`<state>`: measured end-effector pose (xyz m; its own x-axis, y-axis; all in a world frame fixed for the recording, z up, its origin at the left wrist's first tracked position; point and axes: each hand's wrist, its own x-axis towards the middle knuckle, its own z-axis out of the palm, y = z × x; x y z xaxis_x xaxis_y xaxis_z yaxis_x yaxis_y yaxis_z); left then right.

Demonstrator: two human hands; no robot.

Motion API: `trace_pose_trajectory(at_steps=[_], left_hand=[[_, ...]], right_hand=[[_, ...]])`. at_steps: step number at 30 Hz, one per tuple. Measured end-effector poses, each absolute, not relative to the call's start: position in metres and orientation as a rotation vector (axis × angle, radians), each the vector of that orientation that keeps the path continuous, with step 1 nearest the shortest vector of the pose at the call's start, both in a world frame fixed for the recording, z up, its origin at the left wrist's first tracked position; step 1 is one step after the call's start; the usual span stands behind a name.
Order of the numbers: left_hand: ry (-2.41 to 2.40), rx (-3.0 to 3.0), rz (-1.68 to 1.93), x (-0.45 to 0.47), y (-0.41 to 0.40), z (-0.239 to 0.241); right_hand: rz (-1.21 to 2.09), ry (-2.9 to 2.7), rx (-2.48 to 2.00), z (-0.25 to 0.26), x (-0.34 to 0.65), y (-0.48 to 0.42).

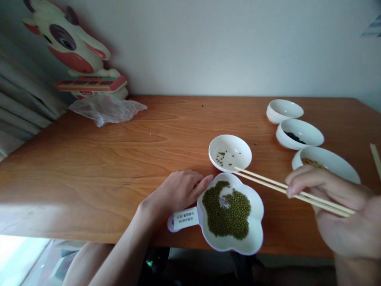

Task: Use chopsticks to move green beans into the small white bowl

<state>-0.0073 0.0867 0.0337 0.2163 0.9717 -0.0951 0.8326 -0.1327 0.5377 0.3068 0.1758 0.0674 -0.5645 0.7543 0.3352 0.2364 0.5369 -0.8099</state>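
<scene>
My right hand [333, 206] grips a pair of wooden chopsticks [268, 183]; their tips reach the near rim of a small round white bowl [238, 149] holding a few green beans. Just in front of that bowl sits a flower-shaped white dish [256, 222] heaped with green mung beans [228, 214], its short handle carrying a white label [186, 218]. My left hand [175, 190] rests flat on the table, fingers extended, fingertips touching the dish's left rim above the handle.
Three more white bowls line the right side: an empty one [284, 110], one with dark seeds [299, 134], one with tan grains [326, 162]. A cow-shaped toy [77, 51] and crumpled plastic bag [107, 109] sit back left. The table edge [89, 236] runs close in front.
</scene>
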Motion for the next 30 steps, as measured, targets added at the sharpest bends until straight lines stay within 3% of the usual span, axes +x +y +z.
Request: trace_pose_trajectory(at_steps=[3, 9, 30], left_hand=[[1.670, 2.007, 0.382, -0.007, 0.087, 0.034], [1.681, 1.991, 0.386, -0.006, 0.087, 0.036], [1.668, 1.992, 0.386, -0.007, 0.086, 0.034]], right_hand=[[1.007, -2.015, -0.748, 0.069, 0.307, 0.167], [1.463, -2.218, -0.674, 0.069, 0.305, 0.158], [1.435, -2.303, -0.609, 0.070, 0.288, 0.156]])
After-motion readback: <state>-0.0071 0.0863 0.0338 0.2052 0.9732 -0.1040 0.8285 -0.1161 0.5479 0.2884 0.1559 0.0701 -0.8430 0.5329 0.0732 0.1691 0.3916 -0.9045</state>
